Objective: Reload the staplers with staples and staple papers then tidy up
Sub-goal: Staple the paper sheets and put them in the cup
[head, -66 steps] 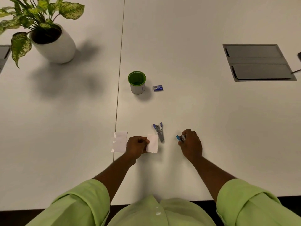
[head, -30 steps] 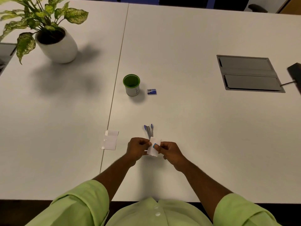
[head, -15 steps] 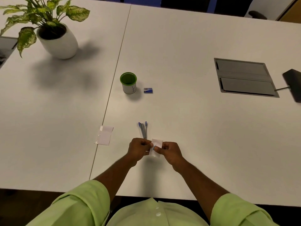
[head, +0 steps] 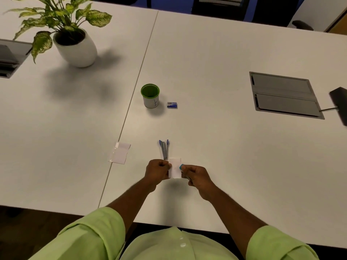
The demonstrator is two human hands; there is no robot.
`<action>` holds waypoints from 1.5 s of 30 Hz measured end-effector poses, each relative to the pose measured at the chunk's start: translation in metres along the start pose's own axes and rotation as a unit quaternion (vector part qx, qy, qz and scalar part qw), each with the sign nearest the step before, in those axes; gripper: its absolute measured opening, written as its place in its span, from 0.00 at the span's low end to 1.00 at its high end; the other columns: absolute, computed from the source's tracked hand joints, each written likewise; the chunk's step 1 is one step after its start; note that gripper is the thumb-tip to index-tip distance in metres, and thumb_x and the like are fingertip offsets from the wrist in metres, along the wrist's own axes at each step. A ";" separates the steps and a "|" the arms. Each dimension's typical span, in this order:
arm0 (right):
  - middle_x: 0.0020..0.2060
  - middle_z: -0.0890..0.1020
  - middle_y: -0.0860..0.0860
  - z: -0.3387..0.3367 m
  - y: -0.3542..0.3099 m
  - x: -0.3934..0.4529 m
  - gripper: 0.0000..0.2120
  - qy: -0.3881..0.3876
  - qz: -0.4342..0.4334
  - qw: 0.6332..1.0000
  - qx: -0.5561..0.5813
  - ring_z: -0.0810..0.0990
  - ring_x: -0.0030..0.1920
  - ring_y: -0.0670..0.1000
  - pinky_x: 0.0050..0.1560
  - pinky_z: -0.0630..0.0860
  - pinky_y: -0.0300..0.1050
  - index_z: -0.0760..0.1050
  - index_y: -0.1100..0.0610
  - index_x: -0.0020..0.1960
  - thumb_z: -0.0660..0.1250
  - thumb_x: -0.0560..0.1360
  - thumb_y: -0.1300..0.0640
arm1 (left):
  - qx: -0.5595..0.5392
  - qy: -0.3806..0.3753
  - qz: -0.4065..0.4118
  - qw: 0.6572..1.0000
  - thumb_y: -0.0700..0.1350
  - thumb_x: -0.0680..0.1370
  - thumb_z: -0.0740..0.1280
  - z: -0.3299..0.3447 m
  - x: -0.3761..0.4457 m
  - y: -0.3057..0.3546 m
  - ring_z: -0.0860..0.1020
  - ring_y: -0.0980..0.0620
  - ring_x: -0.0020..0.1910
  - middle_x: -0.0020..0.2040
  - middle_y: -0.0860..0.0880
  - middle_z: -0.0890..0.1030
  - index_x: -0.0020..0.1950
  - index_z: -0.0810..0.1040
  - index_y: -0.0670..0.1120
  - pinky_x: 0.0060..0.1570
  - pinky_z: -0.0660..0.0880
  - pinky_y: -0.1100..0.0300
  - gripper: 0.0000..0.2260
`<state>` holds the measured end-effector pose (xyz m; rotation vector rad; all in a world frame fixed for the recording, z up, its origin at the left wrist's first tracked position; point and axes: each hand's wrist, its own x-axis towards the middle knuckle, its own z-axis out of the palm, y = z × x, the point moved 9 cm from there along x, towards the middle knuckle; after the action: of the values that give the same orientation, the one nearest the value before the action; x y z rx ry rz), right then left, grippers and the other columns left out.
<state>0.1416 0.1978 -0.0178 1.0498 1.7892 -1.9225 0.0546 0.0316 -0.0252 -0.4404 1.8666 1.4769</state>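
Note:
My left hand pinches the left edge of a small white paper held just above the table. My right hand grips a small blue stapler whose tip meets the paper's right edge; most of the stapler is hidden in my fingers. A second stapler, blue and grey, lies hinged open on the table just beyond my hands. Another small white paper lies to the left, across the table seam. A small blue staple box sits farther back.
A green-rimmed cup stands beside the staple box. A potted plant is at the far left, a grey cable hatch at the right, with a dark object at the right edge. The table's front edge runs near my body.
My right hand picked up the blue stapler from the table and brought it to the paper in my left hand. Both hands now hold together at the paper's edge.

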 end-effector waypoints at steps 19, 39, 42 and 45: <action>0.52 0.84 0.51 -0.023 -0.022 0.047 0.10 0.154 -0.018 0.985 -0.076 0.80 0.49 0.51 0.51 0.77 0.46 0.81 0.55 0.59 0.64 0.81 0.59 | 0.009 -0.001 -0.011 1.000 0.36 0.72 0.76 -0.010 0.028 0.019 0.82 0.44 0.50 0.51 0.43 0.82 0.54 0.80 0.40 0.41 0.84 0.53 0.13; 0.49 0.83 0.56 -0.051 -0.094 0.111 0.14 0.290 -0.111 0.901 -0.304 0.81 0.51 0.57 0.54 0.77 0.51 0.79 0.61 0.56 0.73 0.73 0.56 | -0.021 0.025 -0.019 0.999 0.37 0.78 0.70 -0.035 0.091 0.065 0.81 0.39 0.56 0.54 0.41 0.82 0.52 0.82 0.40 0.49 0.83 0.47 0.04; 0.50 0.82 0.56 -0.050 -0.094 0.111 0.15 0.292 -0.117 0.897 -0.310 0.80 0.52 0.58 0.53 0.75 0.50 0.78 0.61 0.57 0.74 0.73 0.57 | -0.021 0.024 -0.024 0.999 0.37 0.77 0.71 -0.034 0.094 0.067 0.82 0.40 0.54 0.52 0.42 0.83 0.51 0.82 0.39 0.50 0.83 0.46 0.04; 0.50 0.81 0.57 -0.049 -0.092 0.111 0.15 0.291 -0.120 0.896 -0.315 0.80 0.52 0.58 0.53 0.74 0.50 0.78 0.62 0.57 0.74 0.73 0.58 | -0.015 0.019 -0.023 0.999 0.37 0.77 0.71 -0.031 0.093 0.069 0.83 0.40 0.53 0.52 0.41 0.83 0.53 0.83 0.37 0.48 0.83 0.47 0.06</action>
<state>0.0193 0.2881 -0.0248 1.2605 2.7143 -0.9990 -0.0644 0.0368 -0.0395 -0.5245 1.8541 1.4765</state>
